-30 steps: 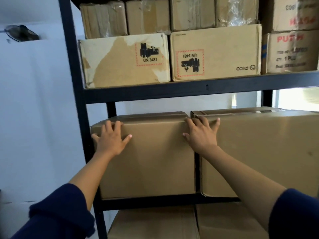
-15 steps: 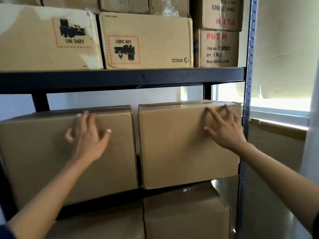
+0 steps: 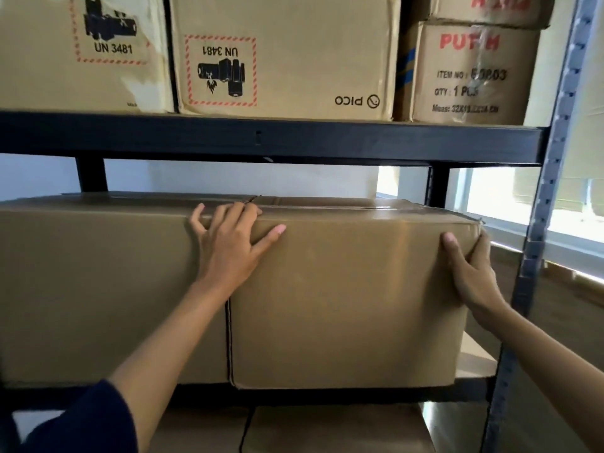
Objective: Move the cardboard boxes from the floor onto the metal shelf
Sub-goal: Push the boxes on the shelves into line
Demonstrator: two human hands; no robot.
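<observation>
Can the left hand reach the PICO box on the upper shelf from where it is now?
Probably yes: the left hand rests on the lower boxes, and the PICO box sits directly above with its front face uncovered.

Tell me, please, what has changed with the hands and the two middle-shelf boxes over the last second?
The right hand left the seam for the right box's outer corner and grips it. The left hand moved from the left box to press on the seam. The gap between the boxes has closed. The upper boxes stayed put.

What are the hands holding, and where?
The right hand grips the right box at its upper right corner. The left hand lies flat over the seam between both boxes, gripping nothing.
</observation>
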